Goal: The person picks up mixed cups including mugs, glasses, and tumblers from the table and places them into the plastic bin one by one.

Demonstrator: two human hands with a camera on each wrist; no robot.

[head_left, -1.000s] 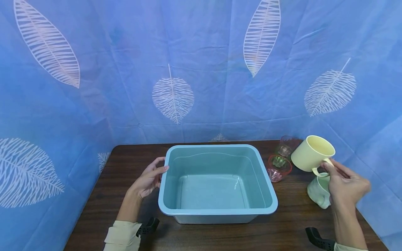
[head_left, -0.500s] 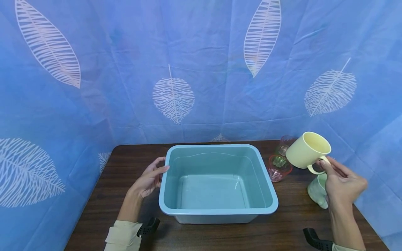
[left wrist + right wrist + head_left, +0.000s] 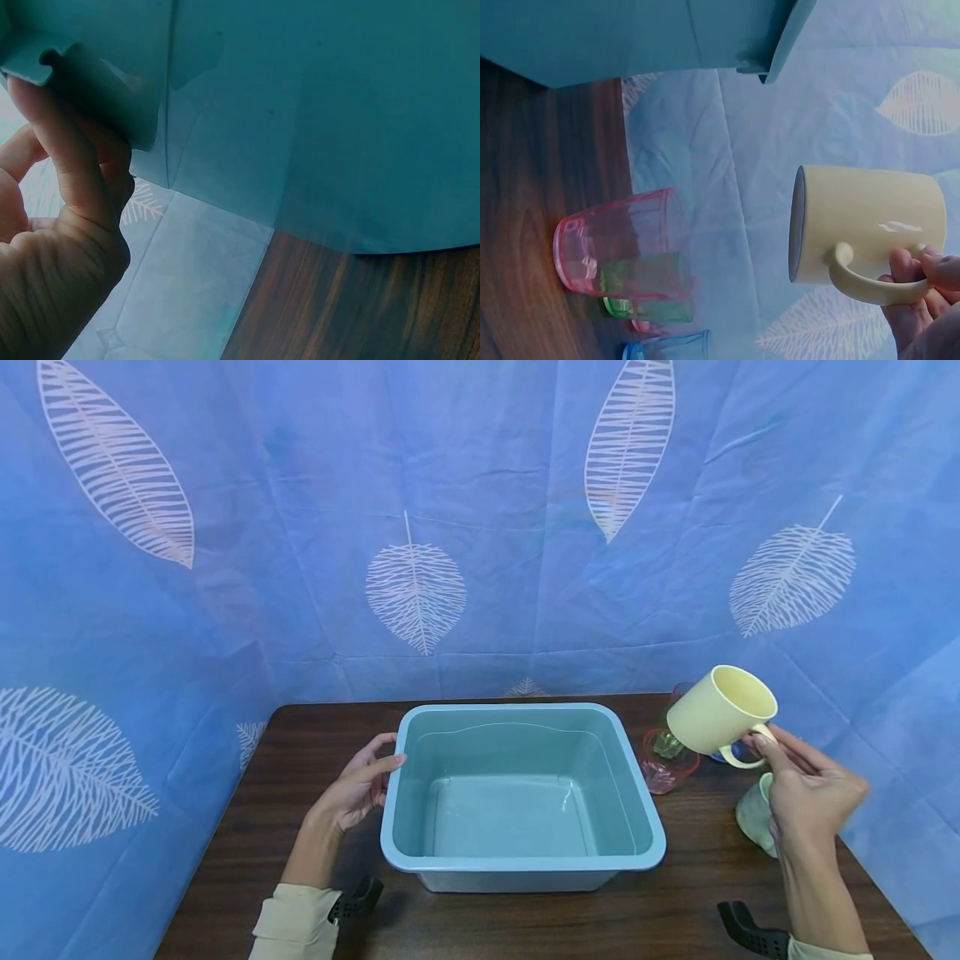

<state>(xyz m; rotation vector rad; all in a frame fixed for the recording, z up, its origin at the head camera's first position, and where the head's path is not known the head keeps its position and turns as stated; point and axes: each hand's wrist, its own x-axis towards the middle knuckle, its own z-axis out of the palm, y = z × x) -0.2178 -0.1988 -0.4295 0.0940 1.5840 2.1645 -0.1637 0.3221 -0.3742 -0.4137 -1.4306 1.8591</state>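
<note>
A light-blue rectangular basin [image 3: 525, 864] stands on the dark wooden table. My left hand [image 3: 358, 787] holds its left rim, thumb on top and fingers at the side; in the left wrist view the fingers [image 3: 67, 150] reach up to the underside of the rim. My right hand [image 3: 819, 789] pinches the handle of a pale yellow mug [image 3: 705, 714]. The mug is raised above the table and tilted, mouth toward the upper right. In the right wrist view the whole mug [image 3: 877, 214] hangs clear of the cups. Below it stands a pale green mug [image 3: 754, 818], partly hidden by my right hand.
Right of the basin stand clear tinted cups: a pink one [image 3: 581, 251], a green one [image 3: 660, 309] and a blue one [image 3: 671, 347], with another reddish one behind. The yellow mug overlaps some in the head view. A blue leaf-print cloth [image 3: 487, 527] hangs behind the table.
My right hand has lifted the yellow mug further up and to the left, toward the basin. A blue cup now shows under the mug. The left hand and basin stay put.
</note>
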